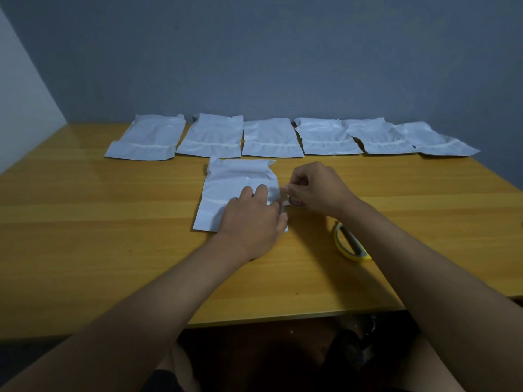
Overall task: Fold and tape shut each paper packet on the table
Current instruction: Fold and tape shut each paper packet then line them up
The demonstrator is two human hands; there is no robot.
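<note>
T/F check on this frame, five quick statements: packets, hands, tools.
1. Six packets lie in a row at the far edge of the table. True.
2. The left hand presses on the near packet. True.
3. The scissors are in the right hand. False: they lie on the table, right of the near packet.
4. The right hand's grip is at the near packet's right edge, on a tape roll. True.
5. The near packet overlaps the row. False: bare table shows between them.

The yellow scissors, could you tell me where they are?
The yellow scissors lie on the table, under the right forearm, right of the near packet.
</note>
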